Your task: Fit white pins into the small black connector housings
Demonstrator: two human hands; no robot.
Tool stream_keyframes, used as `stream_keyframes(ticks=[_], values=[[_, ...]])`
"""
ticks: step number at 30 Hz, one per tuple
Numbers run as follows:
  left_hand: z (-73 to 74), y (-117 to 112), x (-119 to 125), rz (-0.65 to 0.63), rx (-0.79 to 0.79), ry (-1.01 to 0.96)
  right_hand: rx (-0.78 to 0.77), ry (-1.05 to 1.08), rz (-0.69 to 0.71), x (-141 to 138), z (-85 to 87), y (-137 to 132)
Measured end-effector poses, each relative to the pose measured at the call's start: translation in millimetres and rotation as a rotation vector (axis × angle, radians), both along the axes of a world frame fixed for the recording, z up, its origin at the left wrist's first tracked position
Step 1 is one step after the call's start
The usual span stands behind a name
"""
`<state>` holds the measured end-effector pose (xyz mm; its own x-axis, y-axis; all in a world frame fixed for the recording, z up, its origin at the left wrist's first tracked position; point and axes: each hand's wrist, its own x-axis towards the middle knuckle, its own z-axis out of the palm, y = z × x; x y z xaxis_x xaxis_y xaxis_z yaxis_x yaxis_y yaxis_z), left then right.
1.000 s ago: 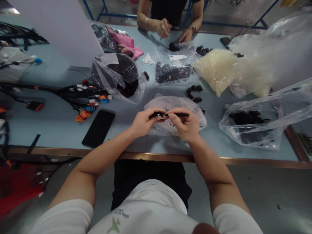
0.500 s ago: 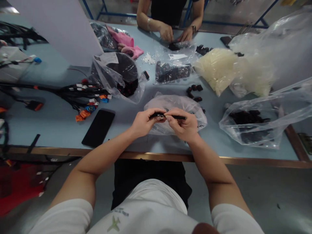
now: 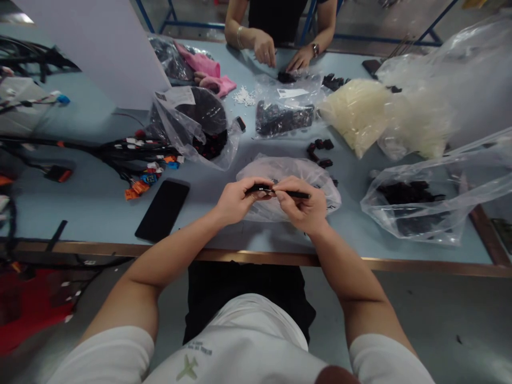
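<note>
Pinching thin black plastic strip (image 3: pixel 294 194) between left hand (image 3: pixel 239 200) and right hand (image 3: pixel 301 206) in head view; both hands close together, fingers clamped on it. Middle section hidden by grip, exact part not made out. Strip held above clear plastic bag (image 3: pixel 288 173) on blue table (image 3: pixel 92 213). Co-worker's hands (image 3: pixel 264 49) seen beyond, near small black parts (image 3: pixel 286 77).

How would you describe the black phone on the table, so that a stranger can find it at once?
On the long pale-blue table, find the near edge, left of the person's left hand. There the black smartphone lies flat, just below the colourful wire harness; unlike the plastic bags nearby, it is a bare, plain dark rectangle.
</note>
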<state>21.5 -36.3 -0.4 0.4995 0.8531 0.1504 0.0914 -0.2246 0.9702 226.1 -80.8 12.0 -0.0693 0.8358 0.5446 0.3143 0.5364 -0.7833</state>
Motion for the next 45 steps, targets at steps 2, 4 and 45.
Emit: stream_keyframes(ticks=[2,4,45], values=[[1.0,0,0,0.010,0.031,0.022,0.006,-0.003,0.009,0,-0.1,0],[1.1,1,-1,0.014,0.043,0.037,-0.006,-0.015,0.015,0,0.1,0],[-0.5,61,-38,0.633,0.305,1.011,-0.036,-0.695,-0.738,81,7.3,35]])
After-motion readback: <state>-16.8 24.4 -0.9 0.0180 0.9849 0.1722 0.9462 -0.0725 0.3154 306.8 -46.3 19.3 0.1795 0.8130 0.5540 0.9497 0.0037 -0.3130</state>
